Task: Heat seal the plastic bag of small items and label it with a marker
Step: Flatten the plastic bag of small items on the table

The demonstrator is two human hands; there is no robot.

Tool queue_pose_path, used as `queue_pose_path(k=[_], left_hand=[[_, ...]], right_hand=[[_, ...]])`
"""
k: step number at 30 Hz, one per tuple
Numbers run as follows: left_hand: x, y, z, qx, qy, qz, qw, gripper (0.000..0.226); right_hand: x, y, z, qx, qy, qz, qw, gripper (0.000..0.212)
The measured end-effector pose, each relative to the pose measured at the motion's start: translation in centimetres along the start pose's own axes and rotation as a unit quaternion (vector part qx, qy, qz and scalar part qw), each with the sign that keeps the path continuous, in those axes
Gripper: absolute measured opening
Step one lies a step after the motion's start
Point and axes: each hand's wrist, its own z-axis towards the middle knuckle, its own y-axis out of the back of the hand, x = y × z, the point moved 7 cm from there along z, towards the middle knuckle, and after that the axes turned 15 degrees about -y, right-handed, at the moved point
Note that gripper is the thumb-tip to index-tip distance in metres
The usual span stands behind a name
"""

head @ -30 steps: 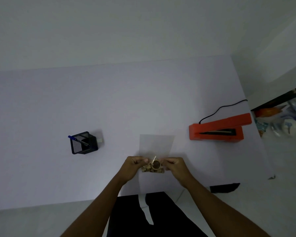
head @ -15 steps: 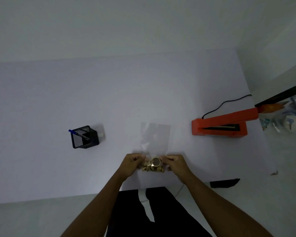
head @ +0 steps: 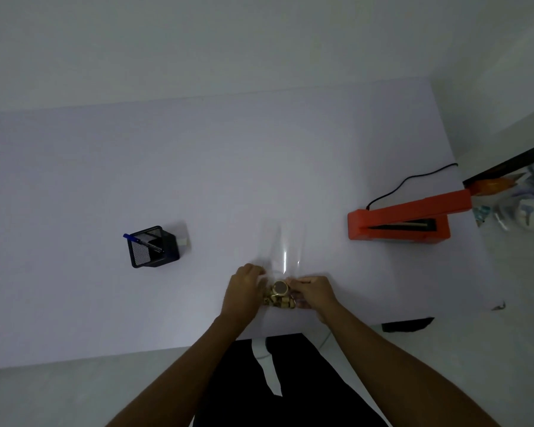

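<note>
Your left hand [head: 243,285] and right hand [head: 312,289] pinch the plastic bag [head: 285,254] either side of the small items [head: 279,295], bunching them low; sealer [head: 398,221] right of grip.

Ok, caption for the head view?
Both hands grip a clear bag of small brass items; orange heat sealer waits alongside.

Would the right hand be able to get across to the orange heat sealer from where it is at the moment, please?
Probably yes. The right hand is pinching the plastic bag, but only bare white table lies between it and the heat sealer on that same side, and the sealer's arm stands raised.
</note>
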Motion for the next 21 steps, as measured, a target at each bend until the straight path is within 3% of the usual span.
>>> queue_pose_path(k=[2,5,9,12,15,18,21], left_hand=[[-1.5,-1.6,-0.2,0.073,-0.037,0.029,0.996,0.027],[-2.4,-3.0,-0.6,0.146,-0.019,0.079,0.986,0.039],[-3.5,-3.2,-0.5,0.162,-0.001,0.110,0.981,0.048],[-4.2,-3.9,-0.6,0.188,-0.004,0.147,0.971,0.057],[-4.8,-4.8,-0.5,0.199,-0.020,0.192,0.961,0.081],[-5.4,-5.4,-0.6,0.221,-0.004,0.178,0.959,0.090],[-5.5,-5.5,-0.5,0.230,0.011,0.178,0.957,0.094]], right_hand=[[0.0,0.0,0.0,-0.001,0.004,-0.002,1.000,0.023],[0.3,-0.2,-0.1,0.005,0.012,-0.027,1.000,0.023],[0.7,1.6,-0.4,-0.075,0.074,-0.057,0.993,0.031],[1.4,3.2,-1.2,-0.125,0.133,0.026,0.983,0.034],[3.5,1.7,-1.8,-0.036,0.156,0.073,0.984,0.034],[4.6,-0.9,-1.6,0.083,0.134,0.064,0.985,0.033],[4.4,-2.1,-0.5,0.131,0.107,0.054,0.984,0.034]])
